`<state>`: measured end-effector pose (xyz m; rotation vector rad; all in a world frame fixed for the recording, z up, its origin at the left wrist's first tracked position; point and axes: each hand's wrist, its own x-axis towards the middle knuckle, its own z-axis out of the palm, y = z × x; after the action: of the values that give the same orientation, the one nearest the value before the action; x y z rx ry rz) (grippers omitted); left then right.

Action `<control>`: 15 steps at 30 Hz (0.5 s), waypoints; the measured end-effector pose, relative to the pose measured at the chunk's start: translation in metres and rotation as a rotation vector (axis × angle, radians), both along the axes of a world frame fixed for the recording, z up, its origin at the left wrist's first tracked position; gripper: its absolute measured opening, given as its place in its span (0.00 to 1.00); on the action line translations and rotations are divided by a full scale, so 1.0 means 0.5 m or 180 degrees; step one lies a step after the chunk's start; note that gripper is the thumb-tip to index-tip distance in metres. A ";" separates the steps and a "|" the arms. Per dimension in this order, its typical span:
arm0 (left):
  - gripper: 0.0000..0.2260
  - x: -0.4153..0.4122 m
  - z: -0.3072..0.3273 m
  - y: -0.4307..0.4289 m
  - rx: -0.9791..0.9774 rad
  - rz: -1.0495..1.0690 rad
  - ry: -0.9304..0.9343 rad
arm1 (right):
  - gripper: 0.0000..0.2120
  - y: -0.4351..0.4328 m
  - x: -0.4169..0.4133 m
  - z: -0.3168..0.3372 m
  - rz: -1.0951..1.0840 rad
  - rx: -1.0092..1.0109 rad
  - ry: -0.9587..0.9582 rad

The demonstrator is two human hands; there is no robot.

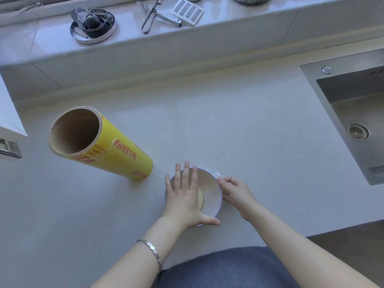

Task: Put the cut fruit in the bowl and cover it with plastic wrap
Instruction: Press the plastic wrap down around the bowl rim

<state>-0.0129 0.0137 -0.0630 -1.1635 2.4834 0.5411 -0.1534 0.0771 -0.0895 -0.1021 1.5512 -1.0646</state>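
Observation:
A small white bowl (212, 193) stands on the grey counter near its front edge. A pale yellow piece of cut fruit (201, 198) shows inside it, partly hidden. My left hand (185, 196) lies flat over the bowl's left half, fingers spread, thumb along the near rim. My right hand (234, 189) pinches the clear plastic wrap (217, 175) at the bowl's right rim. The film is barely visible across the top. A big yellow roll of plastic wrap (108, 148) stands upright to the left of the bowl.
A steel sink (353, 113) is set into the counter at the right. On the raised sill behind lie a round metal tray of parts (93, 23), tongs (148, 19) and a white grater (187, 11). A white appliance edge (8, 125) is at far left.

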 end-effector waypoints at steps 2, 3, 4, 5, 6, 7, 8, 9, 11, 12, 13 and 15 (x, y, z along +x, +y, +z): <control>0.64 -0.005 0.002 -0.013 0.0025 -0.0425 -0.0273 | 0.11 -0.007 0.003 -0.001 -0.0136 -0.0089 0.0170; 0.64 -0.009 0.003 -0.017 0.0041 -0.0462 -0.0347 | 0.12 -0.008 0.005 0.001 -0.0181 -0.0127 0.0273; 0.64 -0.012 0.002 -0.019 0.0054 -0.0423 -0.0343 | 0.12 -0.009 0.006 0.004 -0.0246 -0.0164 0.0369; 0.64 -0.013 -0.002 -0.019 0.0069 -0.0360 -0.0323 | 0.12 -0.010 0.008 0.007 -0.0330 -0.0193 0.0455; 0.63 -0.015 -0.004 -0.019 0.0090 -0.0296 -0.0292 | 0.11 -0.011 0.008 0.008 -0.0436 -0.0195 0.0501; 0.63 -0.016 -0.005 -0.017 0.0110 -0.0253 -0.0284 | 0.11 -0.012 0.008 0.009 -0.0553 -0.0195 0.0499; 0.63 -0.016 -0.007 -0.017 0.0116 -0.0231 -0.0287 | 0.10 -0.014 0.006 0.009 -0.0652 -0.0184 0.0480; 0.63 -0.016 -0.009 -0.017 0.0120 -0.0227 -0.0299 | 0.10 -0.016 0.002 0.009 -0.0722 -0.0178 0.0473; 0.63 -0.015 -0.009 -0.017 0.0123 -0.0241 -0.0305 | 0.10 -0.022 -0.008 0.010 -0.0814 -0.0112 0.0536; 0.63 -0.014 -0.009 -0.018 0.0127 -0.0240 -0.0300 | 0.10 -0.023 -0.013 0.009 -0.0864 -0.0055 0.0591; 0.63 -0.013 -0.009 -0.019 0.0133 -0.0234 -0.0295 | 0.09 -0.025 -0.018 0.007 -0.0916 0.0014 0.0657; 0.63 -0.012 -0.009 -0.019 0.0133 -0.0212 -0.0264 | 0.07 -0.029 -0.027 -0.001 -0.0919 0.0206 0.0861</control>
<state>-0.0190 0.0043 -0.0675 -1.0618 2.4192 0.5134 -0.1669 0.0627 -0.0898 0.0253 1.8837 -1.2637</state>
